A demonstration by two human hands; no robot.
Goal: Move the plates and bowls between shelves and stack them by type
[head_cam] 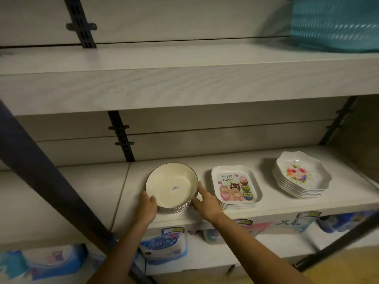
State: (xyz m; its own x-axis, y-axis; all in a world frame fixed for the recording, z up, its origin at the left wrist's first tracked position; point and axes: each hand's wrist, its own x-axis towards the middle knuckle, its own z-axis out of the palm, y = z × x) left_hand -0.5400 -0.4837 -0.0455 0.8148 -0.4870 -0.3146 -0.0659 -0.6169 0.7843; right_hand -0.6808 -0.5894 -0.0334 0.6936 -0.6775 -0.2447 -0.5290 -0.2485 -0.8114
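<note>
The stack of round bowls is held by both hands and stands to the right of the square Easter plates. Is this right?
Not quite. The head view shows the stack of round bowls to the left of the square Easter plates; the left hand and right hand do hold it.

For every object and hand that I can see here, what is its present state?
round bowls: stacked, upright on the middle shelf, held from both sides.
left hand: grips the stack's left side.
right hand: grips the stack's right side.
square Easter plates: stacked flat, untouched.
floral plates: stacked, untouched.
teal basket: on the upper shelf, blurred.
</note>
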